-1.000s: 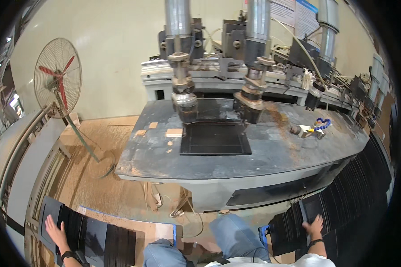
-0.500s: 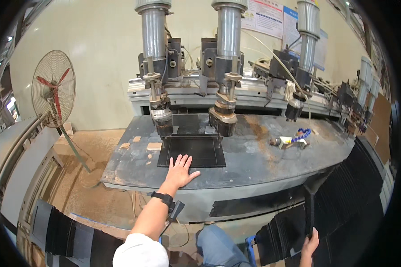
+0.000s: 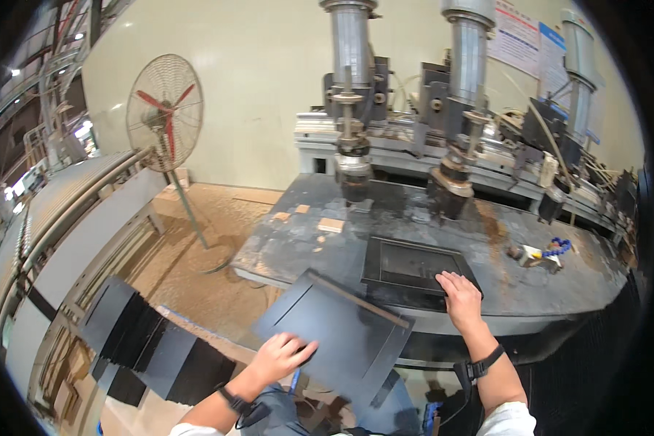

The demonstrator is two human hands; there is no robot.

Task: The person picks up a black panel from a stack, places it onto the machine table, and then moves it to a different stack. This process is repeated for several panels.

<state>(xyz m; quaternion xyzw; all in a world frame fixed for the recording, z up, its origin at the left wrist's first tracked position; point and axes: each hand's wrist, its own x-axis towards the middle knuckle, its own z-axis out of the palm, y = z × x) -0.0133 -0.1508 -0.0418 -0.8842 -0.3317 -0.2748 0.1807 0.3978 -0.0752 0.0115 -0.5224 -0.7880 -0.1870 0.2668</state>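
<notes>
1. Two panels are at the hands: a grey grooved panel point(image 3: 341, 327) and a black framed panel point(image 3: 414, 263).
2. Left hand point(image 3: 280, 357): fingers closed on the near left edge of the grey grooved panel, which is held tilted in front of the near edge of the worktop point(image 3: 269, 251).
3. Right hand point(image 3: 461, 294): fingers extended over the near right part of the black framed panel; whether they grip it or only rest on it cannot be told.
4. The black framed panel lies at the near side of the worktop. The grey grooved panel is to its left and nearer; contact between the two cannot be told.
5. Two vertical spindle units stand beyond the panels, the left spindle unit point(image 3: 352, 120) and the right spindle unit point(image 3: 466, 94).
6. A small wood offcut point(image 3: 331, 226) lies left of the black framed panel; a blue segmented hose point(image 3: 558, 247) lies to its right.
7. A pedestal fan point(image 3: 166, 112) with red blades stands at far left; a stack of dark panels point(image 3: 156, 345) is at near left.
</notes>
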